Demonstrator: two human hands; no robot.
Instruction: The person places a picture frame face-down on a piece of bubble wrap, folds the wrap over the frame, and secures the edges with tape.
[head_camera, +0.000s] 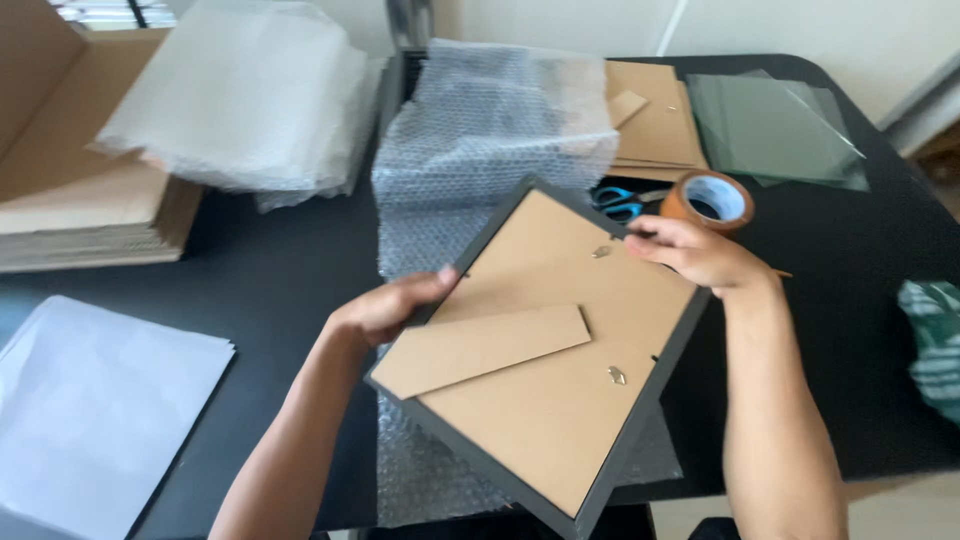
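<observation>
I hold a black picture frame (545, 400) back side up, tilted above a sheet of bubble wrap (480, 140) on the black table (270, 270). Its brown backing board shows a cardboard stand flap (480, 350) and small metal clips. My left hand (390, 305) grips the frame's left edge. My right hand (695, 250) holds the frame's upper right edge, fingers on the backing near a clip.
A roll of brown tape (710, 200) and blue-handled scissors (620, 200) lie just behind the frame. Brown backing boards (655, 120) and glass panes (775, 130) sit at the back right. Foam sheets (240, 95), flat cardboard (70, 190), white paper (90, 410) are left; green patterned cloth (935, 345) is right.
</observation>
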